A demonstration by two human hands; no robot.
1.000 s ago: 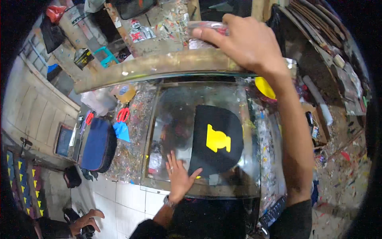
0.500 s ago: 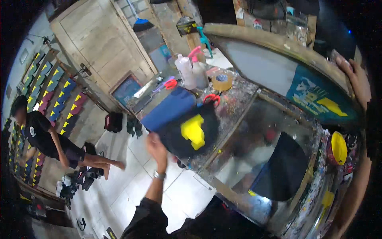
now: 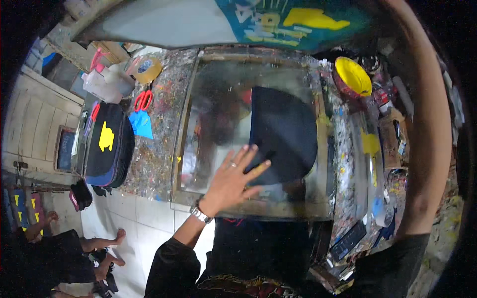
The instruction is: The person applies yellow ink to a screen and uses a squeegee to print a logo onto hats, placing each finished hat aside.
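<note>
My left hand, with a ring and a wristwatch, is spread with fingers apart. Its fingertips lie over the straight left edge of a dark, half-round fabric piece on a glass plate set in a wooden frame. Whether the hand presses on the fabric I cannot tell. My right forearm runs up the right side toward a raised printing screen, and the hand itself is cut off at the top. The screen shows yellow ink marks on a teal part. Left of the glass lies a stack of dark fabric pieces, the top one bearing a yellow print.
Behind the stack are red-handled scissors, a tape roll and plastic bottles. A bowl of yellow ink stands right of the glass; a phone-like dark slab lies nearer. Another person is at lower left.
My left hand has left the printed piece at the stack and moved right, over the glass. My view has turned right. My right hand has gone out of the picture.
</note>
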